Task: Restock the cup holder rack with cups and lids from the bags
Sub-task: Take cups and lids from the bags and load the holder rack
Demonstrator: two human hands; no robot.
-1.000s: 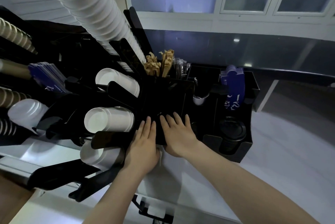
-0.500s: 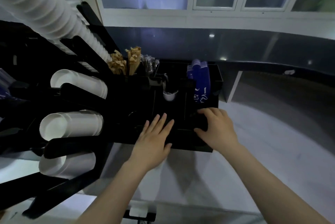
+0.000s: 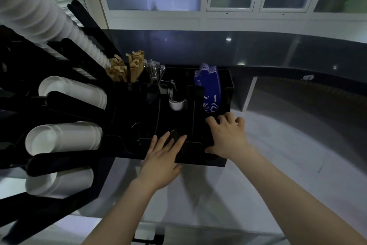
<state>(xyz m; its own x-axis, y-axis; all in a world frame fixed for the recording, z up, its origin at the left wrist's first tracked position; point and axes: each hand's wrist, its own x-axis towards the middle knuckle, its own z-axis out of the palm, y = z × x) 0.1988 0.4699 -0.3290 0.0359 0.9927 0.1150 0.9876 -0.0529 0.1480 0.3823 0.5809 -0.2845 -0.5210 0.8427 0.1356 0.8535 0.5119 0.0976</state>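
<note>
A: Three stacks of white cups (image 3: 65, 137) lie on their sides in the black cup rack (image 3: 59, 157), far to the left of all the fingers. One more long stack of white cups (image 3: 29, 12) goes up high at the top left.

B: What sits past the fingertips?

A: Brown paper packets (image 3: 127, 68) stand up in the black organizer (image 3: 228, 86), back beyond the left fingers. A small white cup (image 3: 175, 104) sits just past them. Blue sleeves (image 3: 209, 88) stand right behind the right fingers.

B: What is the left hand (image 3: 162, 157) doing?

A: It lies flat on the front of the organizer. Its fingers (image 3: 178, 141) are spread out, and they hold nothing. A dark round lid (image 3: 174, 135) shows between them.

B: And the right hand (image 3: 228, 137)?

A: Its fingers (image 3: 213, 122) curl down into the right slot. I cannot tell if they hold anything, it is too dark there.
</note>
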